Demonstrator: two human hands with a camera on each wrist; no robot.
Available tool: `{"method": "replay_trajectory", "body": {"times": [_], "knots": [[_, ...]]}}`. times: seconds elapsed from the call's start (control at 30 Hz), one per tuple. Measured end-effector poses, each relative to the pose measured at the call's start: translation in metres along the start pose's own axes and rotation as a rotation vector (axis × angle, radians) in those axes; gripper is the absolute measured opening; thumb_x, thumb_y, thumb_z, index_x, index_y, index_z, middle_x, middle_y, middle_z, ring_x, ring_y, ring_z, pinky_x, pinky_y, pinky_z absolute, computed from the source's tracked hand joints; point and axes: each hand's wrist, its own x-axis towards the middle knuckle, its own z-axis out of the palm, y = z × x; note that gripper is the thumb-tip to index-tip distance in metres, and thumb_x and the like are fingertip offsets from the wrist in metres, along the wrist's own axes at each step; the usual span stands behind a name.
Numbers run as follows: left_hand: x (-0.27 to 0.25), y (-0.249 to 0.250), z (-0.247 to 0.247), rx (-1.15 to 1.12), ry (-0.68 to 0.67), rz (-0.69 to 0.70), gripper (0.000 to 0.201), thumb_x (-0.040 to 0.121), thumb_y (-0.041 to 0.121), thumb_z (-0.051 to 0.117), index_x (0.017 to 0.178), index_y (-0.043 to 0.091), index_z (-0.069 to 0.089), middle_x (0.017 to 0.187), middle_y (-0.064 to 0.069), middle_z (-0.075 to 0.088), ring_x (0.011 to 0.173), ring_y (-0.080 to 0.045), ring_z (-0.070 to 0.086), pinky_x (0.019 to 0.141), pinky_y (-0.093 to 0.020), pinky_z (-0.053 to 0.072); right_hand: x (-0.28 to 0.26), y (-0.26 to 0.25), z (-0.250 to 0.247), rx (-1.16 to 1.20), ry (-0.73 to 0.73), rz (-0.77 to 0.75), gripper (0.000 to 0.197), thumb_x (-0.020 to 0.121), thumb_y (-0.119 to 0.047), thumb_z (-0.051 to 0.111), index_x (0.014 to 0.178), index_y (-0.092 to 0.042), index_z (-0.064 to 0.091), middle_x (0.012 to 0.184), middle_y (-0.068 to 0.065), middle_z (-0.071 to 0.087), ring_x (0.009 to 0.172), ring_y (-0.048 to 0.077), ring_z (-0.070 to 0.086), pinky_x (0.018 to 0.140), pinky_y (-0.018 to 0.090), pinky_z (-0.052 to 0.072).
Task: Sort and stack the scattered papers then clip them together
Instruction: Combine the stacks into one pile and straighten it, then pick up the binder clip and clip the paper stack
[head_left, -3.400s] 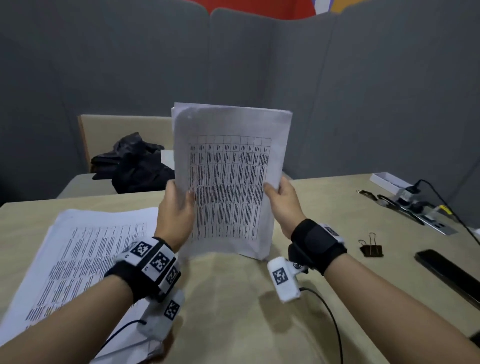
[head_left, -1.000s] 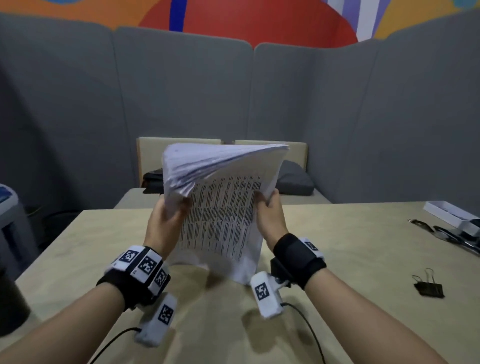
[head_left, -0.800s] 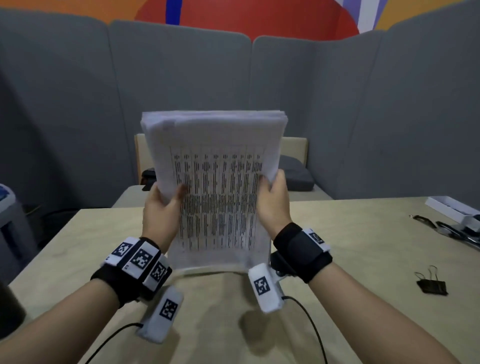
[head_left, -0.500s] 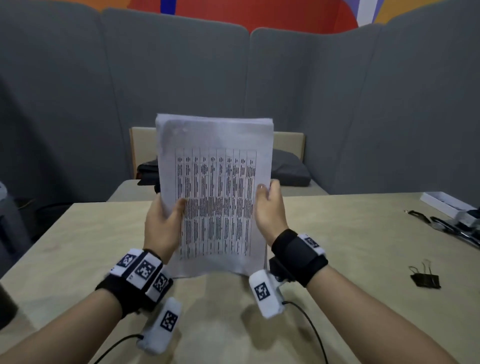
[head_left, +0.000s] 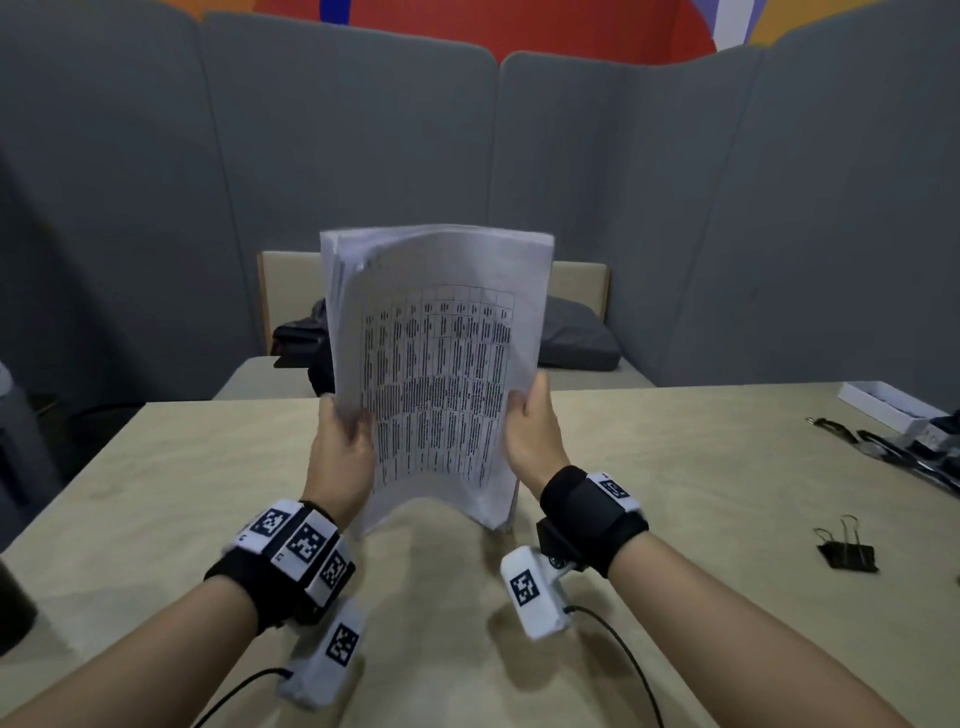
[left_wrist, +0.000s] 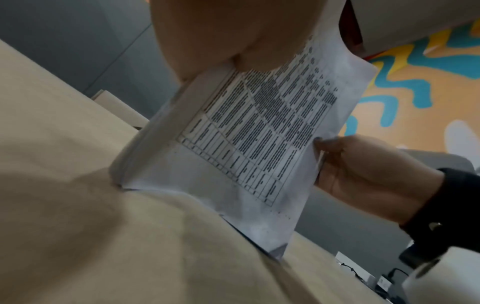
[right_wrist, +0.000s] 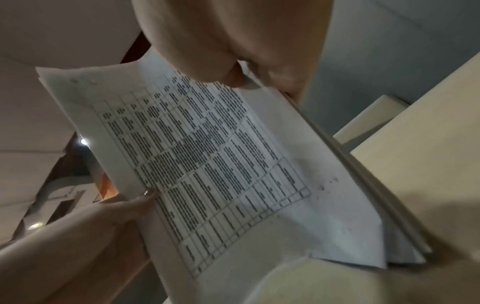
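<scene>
A thick stack of printed papers (head_left: 436, 364) stands on its short edge on the beige table (head_left: 701, 467), held upright in front of me. My left hand (head_left: 340, 447) grips its left edge, thumb on the front sheet. My right hand (head_left: 530, 436) grips the right edge. The stack bows, its top leaning away and the sheets fanning slightly at the upper left. In the left wrist view the papers (left_wrist: 249, 131) rest a corner on the table. The right wrist view shows the papers (right_wrist: 221, 168) with their lower edges splayed. A black binder clip (head_left: 848, 548) lies on the table at the right.
A white box (head_left: 883, 402) and dark small items with cables (head_left: 893, 452) sit at the table's far right. A dark bag (head_left: 306, 343) and a grey cushion (head_left: 576, 332) lie on the bench behind. Grey padded panels (head_left: 363, 182) enclose the booth.
The stack stays upright between both hands; since half a second ago it has bowed, its top sheets fanning at the upper left. Earlier, a second spread of papers lay on the table at left.
</scene>
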Motion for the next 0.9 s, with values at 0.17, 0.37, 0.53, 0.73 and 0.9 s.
{"method": "replay_trajectory", "body": {"times": [0.17,0.37,0.53,0.73,0.9], "knots": [[-0.004,0.008,-0.003,0.102,-0.004,-0.044,0.013,0.099,0.013,0.041,0.111,0.011,0.04,0.103,-0.006,0.057,0.093,-0.028,0.055,0.081,-0.043,0.047,0.0,0.005,-0.007,-0.037,-0.006,0.005,0.026,0.103,-0.014,0.033,0.126,-0.013,0.043,0.116,-0.003,0.056,0.104,0.019,0.053,0.097,0.037,0.044],[0.016,-0.003,-0.014,0.257,-0.328,-0.387,0.025,0.088,0.018,0.049,0.11,0.007,0.056,0.103,-0.01,0.068,0.09,-0.028,0.068,0.082,-0.046,0.057,0.007,0.015,-0.026,-0.222,-0.179,0.147,0.029,0.1,-0.014,0.037,0.126,-0.006,0.046,0.122,0.007,0.057,0.111,0.026,0.055,0.095,0.036,0.045],[-0.017,-0.025,-0.016,0.784,-0.68,-0.487,0.031,0.092,0.022,0.055,0.063,0.013,0.051,0.066,-0.002,0.055,0.067,-0.021,0.056,0.058,-0.022,0.046,-0.021,0.055,-0.023,-0.422,-0.434,0.269,0.04,0.094,-0.008,0.038,0.13,-0.007,0.053,0.122,0.013,0.063,0.109,0.03,0.061,0.096,0.038,0.049],[-0.014,-0.038,-0.038,1.114,-0.848,-0.441,0.048,0.082,0.053,0.062,0.1,0.009,0.069,0.1,-0.003,0.072,0.08,-0.018,0.06,0.076,-0.025,0.046,-0.033,0.06,-0.041,-0.751,-0.734,0.323,0.019,0.096,-0.03,0.051,0.083,-0.019,0.059,0.08,0.003,0.067,0.065,0.021,0.062,0.047,0.022,0.046],[-0.015,-0.035,-0.038,1.232,-0.867,-0.307,0.04,0.083,0.05,0.062,0.058,0.02,0.054,0.058,0.009,0.054,0.051,-0.006,0.049,0.052,-0.019,0.037,-0.032,0.066,-0.045,-0.809,-0.788,0.429,0.035,0.092,-0.044,0.058,0.083,-0.01,0.058,0.06,0.0,0.062,0.05,0.018,0.06,0.041,0.019,0.046]]}}
